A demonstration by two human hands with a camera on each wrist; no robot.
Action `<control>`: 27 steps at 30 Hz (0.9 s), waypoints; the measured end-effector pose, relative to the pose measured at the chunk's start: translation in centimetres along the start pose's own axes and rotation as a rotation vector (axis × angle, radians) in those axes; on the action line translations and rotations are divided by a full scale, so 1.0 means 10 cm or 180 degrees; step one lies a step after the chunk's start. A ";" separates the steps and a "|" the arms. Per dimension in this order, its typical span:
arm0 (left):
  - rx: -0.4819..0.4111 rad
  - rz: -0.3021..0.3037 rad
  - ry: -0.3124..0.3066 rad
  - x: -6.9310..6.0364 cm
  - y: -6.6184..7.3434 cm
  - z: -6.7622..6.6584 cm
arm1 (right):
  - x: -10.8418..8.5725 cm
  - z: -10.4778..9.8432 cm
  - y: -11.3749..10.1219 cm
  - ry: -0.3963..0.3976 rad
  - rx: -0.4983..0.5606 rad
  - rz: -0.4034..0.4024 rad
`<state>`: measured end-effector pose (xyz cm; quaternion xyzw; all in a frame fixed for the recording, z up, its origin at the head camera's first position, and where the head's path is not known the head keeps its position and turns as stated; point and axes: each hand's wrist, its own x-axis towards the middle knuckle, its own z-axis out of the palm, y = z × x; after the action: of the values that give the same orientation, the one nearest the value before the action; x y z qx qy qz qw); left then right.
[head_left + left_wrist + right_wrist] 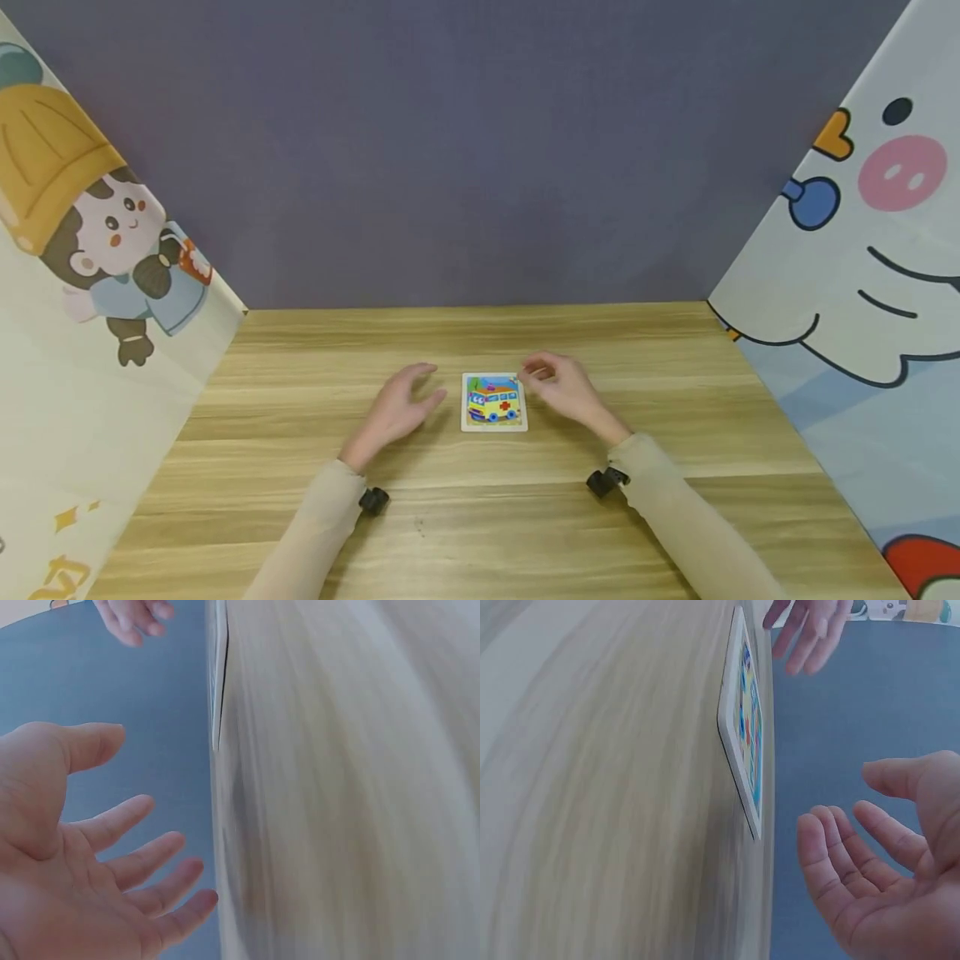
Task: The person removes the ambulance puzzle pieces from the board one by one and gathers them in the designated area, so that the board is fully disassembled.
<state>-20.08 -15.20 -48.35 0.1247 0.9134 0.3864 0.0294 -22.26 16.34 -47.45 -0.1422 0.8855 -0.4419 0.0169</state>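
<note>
A small square picture puzzle (493,403) with a pale border lies flat on the wooden table, showing a yellow van with a red cross. To its left, my left hand (397,407) hovers apart from it, fingers loosely spread and holding nothing. My right hand (561,387) is at the puzzle's upper right corner, fingers relaxed and slightly bent, with nothing in them. In the right wrist view the puzzle (739,724) appears edge-on, with a gap between it and the right hand (885,862). The left wrist view shows the left palm (90,862) with separated fingers.
The wooden tabletop (480,533) surrounds the puzzle. A dark grey panel (480,167) rises at the back edge. Cartoon-printed walls stand on the left (75,400) and right (840,250). Each wrist carries a small black camera, one left (373,501), one right (606,481).
</note>
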 end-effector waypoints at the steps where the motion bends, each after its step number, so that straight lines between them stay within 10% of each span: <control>1: -0.0022 0.0008 -0.0021 0.02 0.01 0.02 | 0.02 0.03 -0.01 -0.0036 0.0000 -0.0011; 19: 0.0016 0.0277 -0.0411 0.27 0.17 0.29 | 0.32 0.45 -0.13 -0.0524 -0.0166 0.0011; 27: 0.0481 0.0269 -0.0931 0.24 0.22 0.28 | 0.39 0.49 -0.06 -0.0733 -0.0315 0.0064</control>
<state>-21.58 -11.19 -48.61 0.2197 0.9198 0.2952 0.1363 -25.07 11.14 -49.62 -0.1837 0.8999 -0.3782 0.1158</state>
